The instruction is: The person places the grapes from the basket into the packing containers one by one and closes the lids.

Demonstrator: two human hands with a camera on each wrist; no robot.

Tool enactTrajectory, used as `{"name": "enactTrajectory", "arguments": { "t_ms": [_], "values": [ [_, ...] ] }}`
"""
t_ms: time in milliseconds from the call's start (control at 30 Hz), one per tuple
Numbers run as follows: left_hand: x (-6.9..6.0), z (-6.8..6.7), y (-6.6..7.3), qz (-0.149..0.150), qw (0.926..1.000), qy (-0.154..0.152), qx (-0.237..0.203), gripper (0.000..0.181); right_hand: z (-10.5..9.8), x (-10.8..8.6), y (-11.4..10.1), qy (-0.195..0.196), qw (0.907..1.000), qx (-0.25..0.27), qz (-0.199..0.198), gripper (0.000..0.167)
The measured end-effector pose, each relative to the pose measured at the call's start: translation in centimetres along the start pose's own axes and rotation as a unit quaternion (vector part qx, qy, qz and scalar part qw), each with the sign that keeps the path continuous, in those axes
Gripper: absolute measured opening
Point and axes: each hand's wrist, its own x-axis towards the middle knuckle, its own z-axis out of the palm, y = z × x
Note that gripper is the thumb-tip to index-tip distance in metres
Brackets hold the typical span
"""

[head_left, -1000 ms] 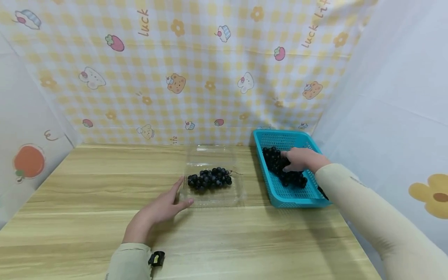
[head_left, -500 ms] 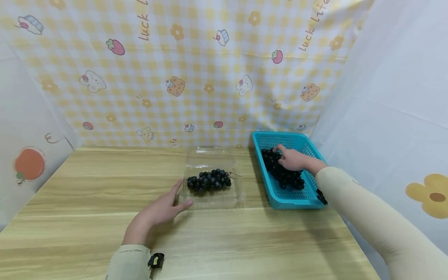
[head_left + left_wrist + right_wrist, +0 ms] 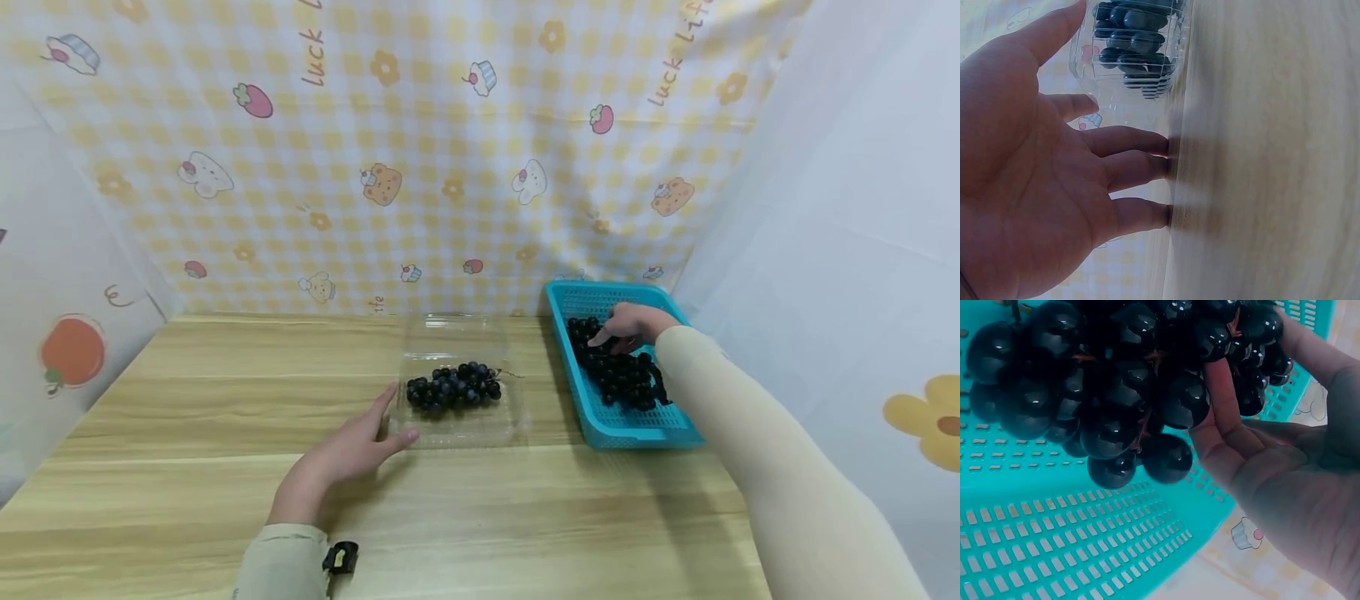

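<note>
Now gripping the glossy black grapes (image 3: pixel 1129 384), likely weighty, slippery, easily bruised and best cradled from underneath, in the turquoise perforated basket (image 3: pixel 637 439) at frame right with curled right hand (image 3: pixel 633 323), and with left hand (image 3: pixel 347 451) spread beside the clear plastic box (image 3: pixel 459 430).

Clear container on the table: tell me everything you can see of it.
The clear container looks like thin, ribbed plastic. It sits on the wood-grain table, its see-through lid open and folded back on the far side. A bunch of dark grapes lies inside, stem pointing right. The left hand is at its left side, thumb and forefinger seemingly touching it.
</note>
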Motion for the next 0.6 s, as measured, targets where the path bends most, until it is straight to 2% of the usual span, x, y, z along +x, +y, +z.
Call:
{"name": "enactTrajectory", "arguments": {
  "t_ms": [67,100,133,200,267,367,500,600],
  "values": [
    [0.0,0.0,-0.1,0.0,1.0,0.001,0.0,0.101,0.0,0.2,0.0,-0.004,0.9999,-0.003,0.011,0.085],
    [0.0,0.0,-0.1,-0.001,1.0,0.001,0.001,0.101,0.0,0.4,0.0,-0.004,0.9998,-0.012,0.015,0.073],
    [0.0,0.0,-0.1,-0.001,1.0,0.001,0.001,0.101,-0.1,0.5,0.1,-0.002,0.9995,-0.023,0.022,0.068],
    [0.0,0.0,0.0,-0.002,1.0,0.001,0.003,0.101,-0.2,0.7,0.2,-0.004,0.9982,-0.049,0.034,0.068],
    [0.0,-0.1,0.1,-0.004,1.0,0.001,0.004,0.102,-0.2,0.7,0.3,-0.015,0.9952,-0.089,0.038,0.079],
    [-0.1,-0.1,0.1,-0.004,1.0,0.003,0.005,0.102,-0.2,0.8,0.6,-0.043,0.9912,-0.12,0.036,0.111],
    [-0.1,0.0,0.1,-0.005,1.0,0.004,0.006,0.101,0.1,0.9,1.2,-0.079,0.9908,-0.102,0.04,0.122],
    [-0.1,0.0,0.1,-0.005,0.9999,0.004,0.008,0.101,0.3,1.0,1.5,-0.081,0.9917,-0.091,0.042,0.121]
  ]
}}
